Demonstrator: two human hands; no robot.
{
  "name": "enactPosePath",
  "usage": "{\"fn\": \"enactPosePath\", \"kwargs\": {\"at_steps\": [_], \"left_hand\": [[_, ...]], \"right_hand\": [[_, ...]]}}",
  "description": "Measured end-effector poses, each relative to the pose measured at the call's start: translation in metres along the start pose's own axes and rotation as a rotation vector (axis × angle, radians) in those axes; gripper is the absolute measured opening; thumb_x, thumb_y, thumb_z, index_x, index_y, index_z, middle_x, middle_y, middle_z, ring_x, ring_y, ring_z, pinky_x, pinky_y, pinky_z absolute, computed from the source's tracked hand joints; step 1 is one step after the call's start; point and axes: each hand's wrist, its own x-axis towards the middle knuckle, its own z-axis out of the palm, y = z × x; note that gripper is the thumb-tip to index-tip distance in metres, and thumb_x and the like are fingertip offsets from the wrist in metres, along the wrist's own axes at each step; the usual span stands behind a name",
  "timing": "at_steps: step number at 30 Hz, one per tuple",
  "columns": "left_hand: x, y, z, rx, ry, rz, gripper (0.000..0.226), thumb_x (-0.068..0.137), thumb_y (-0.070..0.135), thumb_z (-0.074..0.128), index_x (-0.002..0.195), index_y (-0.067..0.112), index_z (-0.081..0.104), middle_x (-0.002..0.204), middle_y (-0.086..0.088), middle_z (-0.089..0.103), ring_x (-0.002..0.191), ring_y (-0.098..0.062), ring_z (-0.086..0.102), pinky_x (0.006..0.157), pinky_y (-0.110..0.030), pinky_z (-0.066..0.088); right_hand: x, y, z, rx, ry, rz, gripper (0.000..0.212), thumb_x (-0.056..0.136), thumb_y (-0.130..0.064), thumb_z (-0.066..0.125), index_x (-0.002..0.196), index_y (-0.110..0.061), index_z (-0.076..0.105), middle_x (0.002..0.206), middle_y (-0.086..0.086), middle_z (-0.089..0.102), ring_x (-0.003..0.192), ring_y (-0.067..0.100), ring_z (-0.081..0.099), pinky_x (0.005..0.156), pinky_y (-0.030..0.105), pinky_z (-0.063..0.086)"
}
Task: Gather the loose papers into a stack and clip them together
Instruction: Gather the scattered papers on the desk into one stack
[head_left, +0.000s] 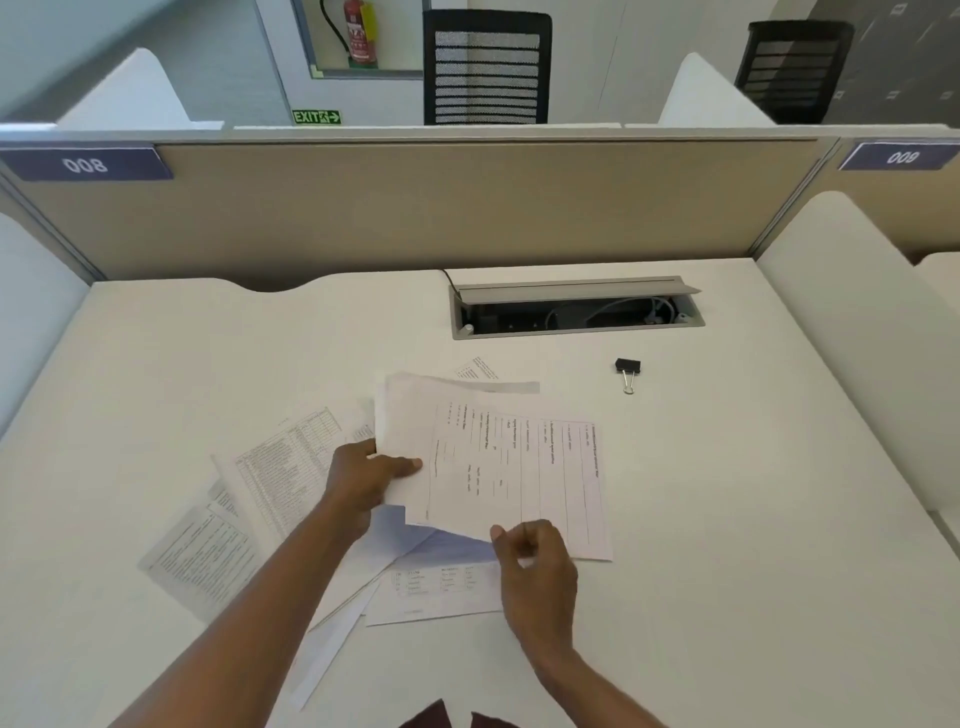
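Several printed sheets lie scattered on the white desk (727, 493). My left hand (366, 480) grips the left edge of a small bundle of papers (509, 467), lifted a little off the desk. My right hand (535, 566) pinches the near edge of the same bundle with thumb and fingers. More loose sheets (270, 483) lie flat to the left, and others (436, 592) lie under and in front of the bundle. A black binder clip (627, 370) rests on the desk, far right of the papers, apart from both hands.
An open cable tray (576, 312) with wires is sunk into the desk behind the papers. A beige partition (441, 208) closes the back, white side panels (857, 338) flank the desk. Black office chairs (485, 67) stand beyond the partition.
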Motion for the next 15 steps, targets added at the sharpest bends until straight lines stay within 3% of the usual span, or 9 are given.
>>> {"fn": "enactPosePath", "kwargs": {"at_steps": [2, 5, 9, 11, 13, 15], "left_hand": [[-0.012, -0.012, -0.004, -0.132, 0.014, -0.043, 0.044, 0.075, -0.009, 0.092, 0.115, 0.000, 0.078, 0.104, -0.010, 0.085, 0.095, -0.032, 0.082, 0.079, -0.043, 0.069], [-0.033, -0.030, -0.004, -0.270, 0.021, -0.079, 0.044, 0.077, -0.012, 0.090, 0.118, -0.001, 0.078, 0.103, -0.008, 0.086, 0.097, -0.033, 0.082, 0.071, -0.038, 0.070], [-0.066, -0.062, 0.002, -0.274, -0.031, -0.096, 0.043, 0.080, -0.010, 0.087, 0.118, 0.008, 0.080, 0.109, -0.006, 0.087, 0.099, -0.032, 0.084, 0.068, -0.037, 0.069], [-0.082, -0.080, 0.005, -0.256, -0.056, -0.113, 0.043, 0.081, -0.010, 0.087, 0.116, 0.013, 0.080, 0.109, -0.004, 0.087, 0.097, -0.031, 0.085, 0.070, -0.039, 0.069], [-0.092, -0.094, 0.006, -0.228, -0.064, -0.144, 0.042, 0.081, -0.010, 0.087, 0.114, 0.015, 0.079, 0.106, -0.002, 0.088, 0.092, -0.030, 0.086, 0.069, -0.041, 0.069], [-0.098, -0.101, 0.000, -0.190, -0.063, -0.168, 0.040, 0.081, -0.010, 0.088, 0.114, 0.012, 0.079, 0.102, -0.002, 0.088, 0.089, -0.029, 0.086, 0.067, -0.039, 0.069]], "right_hand": [[-0.007, -0.010, -0.008, 0.206, -0.090, 0.410, 0.047, 0.093, -0.060, 0.074, 0.089, -0.014, 0.071, 0.074, 0.006, 0.078, 0.059, 0.015, 0.071, 0.061, 0.035, 0.055], [-0.010, -0.012, -0.017, 0.521, -0.203, 0.763, 0.065, 0.087, -0.069, 0.076, 0.103, -0.006, 0.074, 0.083, 0.020, 0.083, 0.063, 0.030, 0.075, 0.057, 0.035, 0.061], [-0.003, -0.014, -0.016, 0.862, -0.153, 0.770, 0.046, 0.088, -0.045, 0.085, 0.118, -0.011, 0.075, 0.101, 0.019, 0.085, 0.093, 0.039, 0.080, 0.072, 0.043, 0.067], [0.007, -0.011, -0.018, 0.887, -0.041, 0.719, 0.040, 0.085, -0.025, 0.091, 0.122, -0.016, 0.077, 0.110, 0.011, 0.086, 0.104, 0.035, 0.078, 0.077, 0.043, 0.065], [0.016, -0.007, -0.023, 0.841, 0.007, 0.695, 0.044, 0.079, -0.005, 0.093, 0.120, -0.011, 0.078, 0.114, 0.010, 0.085, 0.104, 0.034, 0.079, 0.081, 0.043, 0.066], [0.023, -0.003, -0.028, 0.778, -0.010, 0.679, 0.044, 0.076, 0.006, 0.092, 0.117, -0.006, 0.078, 0.109, 0.011, 0.085, 0.100, 0.034, 0.079, 0.072, 0.038, 0.067]]}}
